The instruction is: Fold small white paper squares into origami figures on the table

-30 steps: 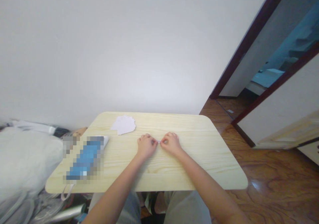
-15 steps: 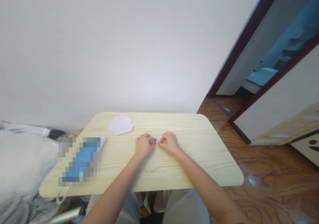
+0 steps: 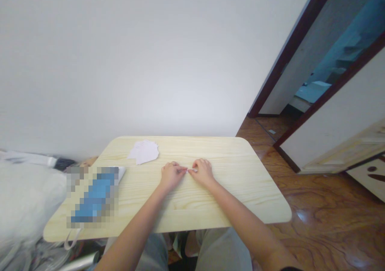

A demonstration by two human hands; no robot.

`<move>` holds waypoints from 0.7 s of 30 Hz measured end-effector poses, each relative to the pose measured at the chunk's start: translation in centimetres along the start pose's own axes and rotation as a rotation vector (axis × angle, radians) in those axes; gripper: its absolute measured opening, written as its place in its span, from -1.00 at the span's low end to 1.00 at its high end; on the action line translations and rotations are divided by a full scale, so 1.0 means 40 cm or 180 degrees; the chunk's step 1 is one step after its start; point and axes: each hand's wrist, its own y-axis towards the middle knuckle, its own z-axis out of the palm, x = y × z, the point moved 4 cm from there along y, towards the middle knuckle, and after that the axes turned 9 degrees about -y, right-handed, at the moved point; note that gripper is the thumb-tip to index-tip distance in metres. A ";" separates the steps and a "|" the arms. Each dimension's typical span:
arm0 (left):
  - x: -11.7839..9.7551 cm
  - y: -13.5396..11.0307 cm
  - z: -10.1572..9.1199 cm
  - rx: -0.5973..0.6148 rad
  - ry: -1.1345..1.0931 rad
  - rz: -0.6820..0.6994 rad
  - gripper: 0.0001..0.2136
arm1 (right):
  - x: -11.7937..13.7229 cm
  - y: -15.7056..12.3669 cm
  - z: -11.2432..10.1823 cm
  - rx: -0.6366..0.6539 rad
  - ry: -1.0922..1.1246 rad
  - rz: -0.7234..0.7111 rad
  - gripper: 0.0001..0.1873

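Observation:
My left hand [image 3: 173, 175] and my right hand [image 3: 202, 172] meet near the middle of the pale wooden table [image 3: 240, 198]. Fingertips of both are pinched on a small white piece of paper [image 3: 188, 170], which is mostly covered by the fingers. A bit of white also shows between the right thumb and forefinger. Beyond my left hand, toward the wall, a stack of white paper pieces [image 3: 146, 152] with uneven edges lies flat on the table.
A pixelated blue-screened device [image 3: 96, 196] rests on the table's left side, with a white strap [image 3: 72, 241] hanging off the edge. A white puffy bundle [image 3: 28, 198] lies to the left. The white wall [image 3: 180, 62] stands behind; a doorway [image 3: 288, 86] is at right.
Both hands stay pinched on the small paper, with slight finger movement; their fingertips are now a little closer together. The whole view has shifted slightly.

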 end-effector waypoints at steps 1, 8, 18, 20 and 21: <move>0.001 0.001 -0.001 0.0005 0.0006 -0.0026 -0.82 | -0.001 0.001 0.000 0.0005 0.0024 0.0005 -0.79; 0.013 0.014 -0.010 0.0106 0.0007 -0.0268 -0.82 | -0.009 0.011 0.009 0.0045 0.0125 0.0065 -0.79; -0.021 -0.073 0.012 -0.0023 0.0336 0.1193 -0.67 | -0.010 0.004 0.014 -0.0154 0.0079 -0.0026 -0.78; -0.027 -0.089 0.012 0.0059 0.0546 0.1304 -0.66 | -0.014 0.006 0.012 -0.0166 0.0078 -0.0036 -0.77; -0.029 -0.094 0.011 0.0087 0.0634 0.1336 -0.65 | -0.017 0.007 0.011 -0.0161 0.0087 -0.0030 -0.76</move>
